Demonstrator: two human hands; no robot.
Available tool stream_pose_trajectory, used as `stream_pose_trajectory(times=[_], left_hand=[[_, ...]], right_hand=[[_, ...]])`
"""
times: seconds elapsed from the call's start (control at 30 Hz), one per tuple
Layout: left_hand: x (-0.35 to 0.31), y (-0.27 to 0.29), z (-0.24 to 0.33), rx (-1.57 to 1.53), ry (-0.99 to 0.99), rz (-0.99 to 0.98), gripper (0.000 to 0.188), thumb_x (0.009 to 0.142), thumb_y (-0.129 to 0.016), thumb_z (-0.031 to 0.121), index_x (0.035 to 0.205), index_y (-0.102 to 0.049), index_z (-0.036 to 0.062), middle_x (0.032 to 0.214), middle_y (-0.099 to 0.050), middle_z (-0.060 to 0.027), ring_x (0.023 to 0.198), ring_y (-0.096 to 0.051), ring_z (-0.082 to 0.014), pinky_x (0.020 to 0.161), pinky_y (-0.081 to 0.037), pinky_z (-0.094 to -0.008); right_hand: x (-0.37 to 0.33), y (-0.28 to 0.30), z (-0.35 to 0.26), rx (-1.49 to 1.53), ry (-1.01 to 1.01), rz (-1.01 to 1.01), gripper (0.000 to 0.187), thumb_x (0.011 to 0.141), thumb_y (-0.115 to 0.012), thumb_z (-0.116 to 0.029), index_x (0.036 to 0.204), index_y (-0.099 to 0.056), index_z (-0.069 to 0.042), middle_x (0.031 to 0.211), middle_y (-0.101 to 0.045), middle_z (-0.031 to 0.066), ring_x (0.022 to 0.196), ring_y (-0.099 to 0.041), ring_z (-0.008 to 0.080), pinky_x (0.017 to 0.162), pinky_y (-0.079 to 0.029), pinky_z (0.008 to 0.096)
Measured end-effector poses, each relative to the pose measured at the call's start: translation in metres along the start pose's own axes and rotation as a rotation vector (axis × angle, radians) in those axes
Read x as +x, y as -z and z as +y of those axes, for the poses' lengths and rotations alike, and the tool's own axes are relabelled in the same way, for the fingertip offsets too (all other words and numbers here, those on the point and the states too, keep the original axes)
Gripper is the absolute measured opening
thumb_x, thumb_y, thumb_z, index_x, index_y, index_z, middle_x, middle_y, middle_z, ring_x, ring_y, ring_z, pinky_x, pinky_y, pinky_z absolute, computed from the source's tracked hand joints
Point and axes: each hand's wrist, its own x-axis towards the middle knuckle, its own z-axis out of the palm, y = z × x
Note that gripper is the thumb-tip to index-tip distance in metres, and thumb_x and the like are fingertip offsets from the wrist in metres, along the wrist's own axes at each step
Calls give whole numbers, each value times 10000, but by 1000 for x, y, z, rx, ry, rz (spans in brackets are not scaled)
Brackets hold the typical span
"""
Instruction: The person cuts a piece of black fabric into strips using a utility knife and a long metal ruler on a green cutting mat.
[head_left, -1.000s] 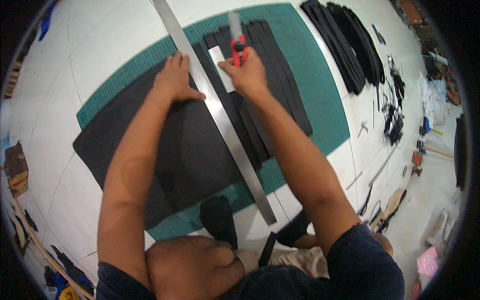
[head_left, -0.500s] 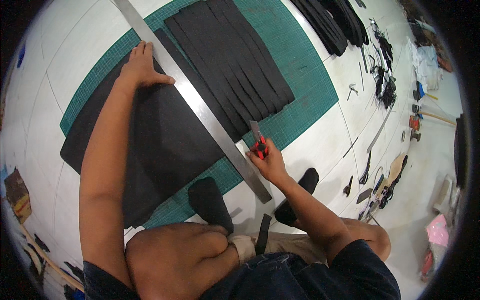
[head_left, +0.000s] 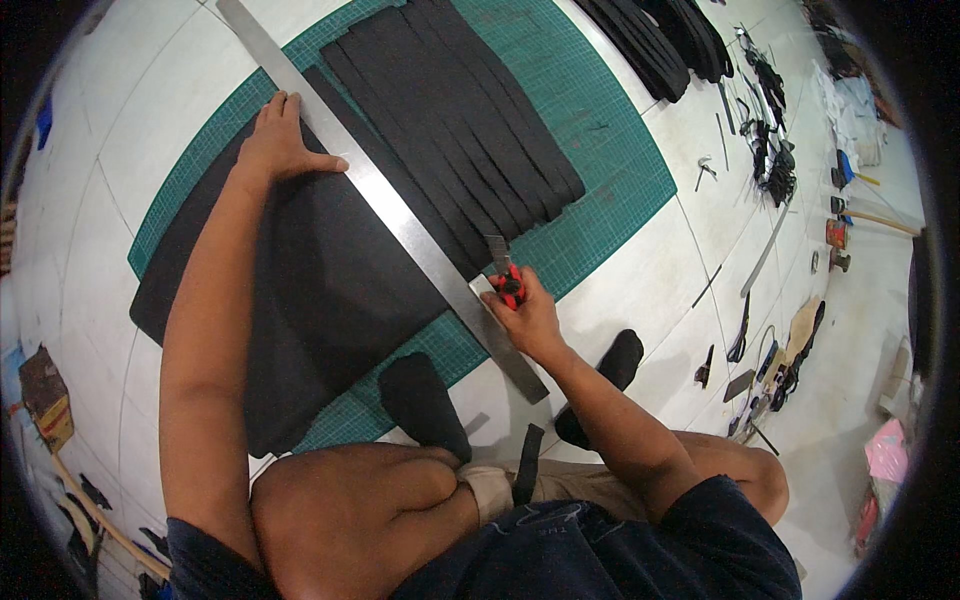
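Observation:
A long steel ruler (head_left: 385,205) lies slantwise over a black fabric-like sheet (head_left: 345,285) on a green cutting mat (head_left: 625,165). My left hand (head_left: 278,145) is spread open, its thumb on the ruler and its fingertips by the ruler's left edge, pressing down. In my right hand (head_left: 530,318) is a red and black utility knife (head_left: 510,287), its blade out and pointing away from me near the ends of the strips. A small pale rectangular piece (head_left: 482,287) shows beside those fingers, against the ruler. Right of the ruler, several cut black strips (head_left: 450,120) overlap in rows.
My socked feet (head_left: 425,400) rest close to the mat's near edge. More black strips (head_left: 635,45) are bundled at the far right. Tangled black scraps (head_left: 770,150), a metal strip (head_left: 768,245) and assorted tools (head_left: 775,375) are scattered over the white tiled floor at right.
My right hand and the knife have shifted slightly left and away from me, along the ruler. My left hand keeps its place on the ruler. The whole view has turned a little.

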Motion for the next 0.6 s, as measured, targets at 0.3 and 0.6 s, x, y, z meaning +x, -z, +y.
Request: stream_pose_trajectory(times=[0.3, 0.6], left_hand=[[-2, 1, 9, -2, 18, -5, 1399, 501, -881, 683, 1546, -259, -9, 1630, -209, -215, 1512, -209, -374, 1178, -342, -507], [1, 3, 6, 22, 43, -64, 1461, 464, -909, 654, 1560, -210, -14, 1634, -166, -243, 1509, -180, -430, 1201, -301, -509]], right_hand=[[6, 12, -1, -5, -50, -67, 362, 857, -785, -293, 1008, -567, -46, 869, -635, 166, 773, -630, 319, 721, -487, 408], [2, 48, -8, -343, -61, -72, 308, 886, -781, -201, 1016, -557, -34, 910, -666, 129, 881, -658, 180, 800, -518, 340]])
